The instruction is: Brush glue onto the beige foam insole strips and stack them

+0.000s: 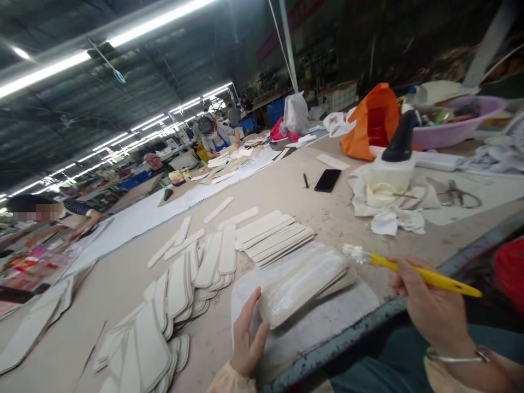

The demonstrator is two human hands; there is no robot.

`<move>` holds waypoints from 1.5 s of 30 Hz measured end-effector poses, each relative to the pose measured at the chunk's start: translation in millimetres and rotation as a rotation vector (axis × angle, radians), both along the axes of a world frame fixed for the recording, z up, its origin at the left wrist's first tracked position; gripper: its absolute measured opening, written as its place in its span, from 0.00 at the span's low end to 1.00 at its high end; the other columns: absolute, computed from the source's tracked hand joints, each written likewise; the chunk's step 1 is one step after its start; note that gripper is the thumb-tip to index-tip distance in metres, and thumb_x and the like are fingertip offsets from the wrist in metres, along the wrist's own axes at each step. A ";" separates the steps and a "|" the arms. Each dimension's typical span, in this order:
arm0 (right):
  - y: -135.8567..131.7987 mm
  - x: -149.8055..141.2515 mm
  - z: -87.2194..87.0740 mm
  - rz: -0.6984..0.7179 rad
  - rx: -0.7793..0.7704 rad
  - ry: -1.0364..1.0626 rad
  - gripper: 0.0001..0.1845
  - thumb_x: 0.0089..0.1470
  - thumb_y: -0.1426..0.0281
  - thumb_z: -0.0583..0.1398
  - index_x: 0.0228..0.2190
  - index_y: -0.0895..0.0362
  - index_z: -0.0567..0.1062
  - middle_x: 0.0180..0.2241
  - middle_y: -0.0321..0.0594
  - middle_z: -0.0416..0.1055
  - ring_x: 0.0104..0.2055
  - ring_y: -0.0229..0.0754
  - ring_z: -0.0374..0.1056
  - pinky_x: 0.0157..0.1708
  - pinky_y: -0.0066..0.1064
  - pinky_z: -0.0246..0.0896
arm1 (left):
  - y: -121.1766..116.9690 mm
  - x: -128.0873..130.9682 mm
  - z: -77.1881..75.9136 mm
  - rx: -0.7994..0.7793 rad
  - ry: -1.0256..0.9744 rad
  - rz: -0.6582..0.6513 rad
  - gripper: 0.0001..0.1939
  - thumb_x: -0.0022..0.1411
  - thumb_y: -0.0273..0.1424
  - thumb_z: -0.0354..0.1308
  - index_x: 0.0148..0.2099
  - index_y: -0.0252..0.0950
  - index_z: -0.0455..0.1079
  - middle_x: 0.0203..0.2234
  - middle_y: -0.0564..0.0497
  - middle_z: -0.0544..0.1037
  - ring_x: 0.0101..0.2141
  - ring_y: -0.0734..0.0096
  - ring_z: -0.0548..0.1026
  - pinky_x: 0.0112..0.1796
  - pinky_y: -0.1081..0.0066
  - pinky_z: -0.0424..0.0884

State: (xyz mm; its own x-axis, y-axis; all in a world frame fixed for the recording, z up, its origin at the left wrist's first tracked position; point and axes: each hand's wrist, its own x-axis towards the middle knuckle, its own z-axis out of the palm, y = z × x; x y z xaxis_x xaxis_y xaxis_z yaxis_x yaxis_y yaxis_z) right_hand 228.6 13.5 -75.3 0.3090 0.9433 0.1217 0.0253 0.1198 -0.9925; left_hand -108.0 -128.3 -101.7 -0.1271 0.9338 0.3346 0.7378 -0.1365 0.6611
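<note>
My right hand (429, 300) grips a yellow-handled brush (426, 275), its bristles clotted with white paste. The brush tip is just right of a stack of long, round-ended pale pieces (303, 284). A wet, shiny coat covers the top piece. At the stack's left end is my left hand (249, 338), thumb and forefinger apart and touching the edge. White paper (360, 300) lies under the stack. Dry strips (274, 234) lie fanned just behind it, and many more pale pieces (180, 284) spread to the left.
A glue container (388, 177) stands on crumpled paper at the right, beside scissors (458, 194). A phone (327, 180), an orange bag (370, 125) and a purple basin (454, 128) are farther back. Co-workers (219, 139) sit across and at the left. The metal table edge (327, 346) is near me.
</note>
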 end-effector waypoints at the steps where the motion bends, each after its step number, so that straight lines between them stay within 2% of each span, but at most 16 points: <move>1: 0.3 1.3 -0.2 -0.001 0.004 0.015 0.17 0.54 0.54 0.60 0.35 0.54 0.76 0.20 0.37 0.65 0.20 0.39 0.60 0.18 0.30 0.58 | 2.9 -2.8 3.1 0.001 -0.005 0.044 0.26 0.66 0.36 0.51 0.65 0.41 0.56 0.59 0.43 0.68 0.57 0.58 0.69 0.56 0.57 0.68; 6: 0.1 7.4 0.0 -0.013 0.026 0.019 0.17 0.54 0.54 0.60 0.35 0.55 0.76 0.21 0.36 0.65 0.21 0.38 0.60 0.19 0.29 0.59 | 28.7 -32.1 33.3 -0.054 0.205 0.294 0.20 0.63 0.39 0.54 0.54 0.36 0.69 0.49 0.42 0.77 0.51 0.59 0.75 0.52 0.58 0.71; 10: -1.1 9.8 1.1 -0.008 0.034 -0.003 0.17 0.55 0.54 0.59 0.35 0.55 0.75 0.22 0.36 0.65 0.22 0.38 0.60 0.21 0.28 0.60 | 59.6 -62.0 52.9 -0.123 0.309 0.297 0.16 0.62 0.39 0.56 0.47 0.37 0.73 0.44 0.44 0.80 0.47 0.60 0.77 0.49 0.58 0.73; 13: -1.7 10.2 -0.2 0.018 0.038 0.020 0.16 0.56 0.55 0.59 0.35 0.55 0.75 0.21 0.35 0.65 0.22 0.37 0.60 0.20 0.27 0.60 | 96.3 -77.7 56.3 -0.201 0.366 0.255 0.12 0.62 0.36 0.57 0.45 0.36 0.73 0.43 0.45 0.79 0.46 0.62 0.76 0.50 0.57 0.71; 19: -1.6 10.2 -4.3 0.026 0.058 0.028 0.16 0.56 0.56 0.59 0.36 0.55 0.75 0.21 0.35 0.65 0.22 0.37 0.60 0.20 0.27 0.61 | 190.0 -94.1 55.6 -0.394 0.449 0.221 0.16 0.65 0.37 0.55 0.52 0.37 0.68 0.50 0.45 0.72 0.46 0.64 0.73 0.47 0.57 0.72; 23: 0.6 10.0 -5.7 0.035 0.051 0.015 0.15 0.57 0.56 0.58 0.37 0.55 0.75 0.21 0.35 0.65 0.21 0.39 0.61 0.19 0.29 0.61 | 229.0 -99.5 56.9 -0.527 0.481 0.170 0.16 0.65 0.37 0.55 0.53 0.37 0.67 0.50 0.45 0.72 0.46 0.64 0.73 0.46 0.57 0.73; 27: 3.2 8.6 -7.7 0.030 0.037 0.000 0.14 0.57 0.57 0.58 0.37 0.54 0.75 0.21 0.35 0.66 0.21 0.39 0.61 0.20 0.30 0.62 | 240.9 -103.7 56.9 -0.611 0.498 0.106 0.17 0.65 0.38 0.55 0.52 0.37 0.67 0.50 0.46 0.72 0.46 0.62 0.73 0.45 0.58 0.73; 33: 5.8 5.3 -11.5 0.059 0.057 -0.018 0.13 0.59 0.58 0.57 0.37 0.54 0.75 0.21 0.33 0.65 0.21 0.37 0.61 0.21 0.27 0.63 | 237.8 -109.8 53.0 -0.616 0.519 0.062 0.17 0.65 0.38 0.55 0.52 0.36 0.68 0.50 0.46 0.72 0.46 0.63 0.73 0.46 0.57 0.73; 41: 4.7 1.8 -14.8 0.077 0.068 -0.001 0.14 0.60 0.59 0.57 0.39 0.55 0.74 0.22 0.34 0.66 0.21 0.35 0.62 0.19 0.26 0.61 | 236.2 -105.5 50.8 -0.506 0.596 0.119 0.13 0.65 0.38 0.54 0.48 0.36 0.70 0.45 0.47 0.74 0.43 0.66 0.74 0.44 0.60 0.73; 45: 5.6 2.0 -14.4 0.072 0.097 -0.019 0.14 0.60 0.60 0.57 0.39 0.56 0.74 0.21 0.34 0.66 0.21 0.37 0.63 0.20 0.28 0.62 | 239.2 -100.3 60.6 -0.359 0.629 0.222 0.12 0.66 0.37 0.52 0.44 0.34 0.69 0.40 0.47 0.75 0.40 0.67 0.74 0.43 0.61 0.71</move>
State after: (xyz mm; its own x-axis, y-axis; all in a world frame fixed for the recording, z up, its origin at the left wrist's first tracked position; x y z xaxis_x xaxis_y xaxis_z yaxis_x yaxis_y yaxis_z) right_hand 230.7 19.1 -89.7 0.2379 0.9463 0.2188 0.0317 0.2176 -0.9755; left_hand -208.4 111.0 -41.1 -0.2108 0.9737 0.0865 0.9755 0.2038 0.0827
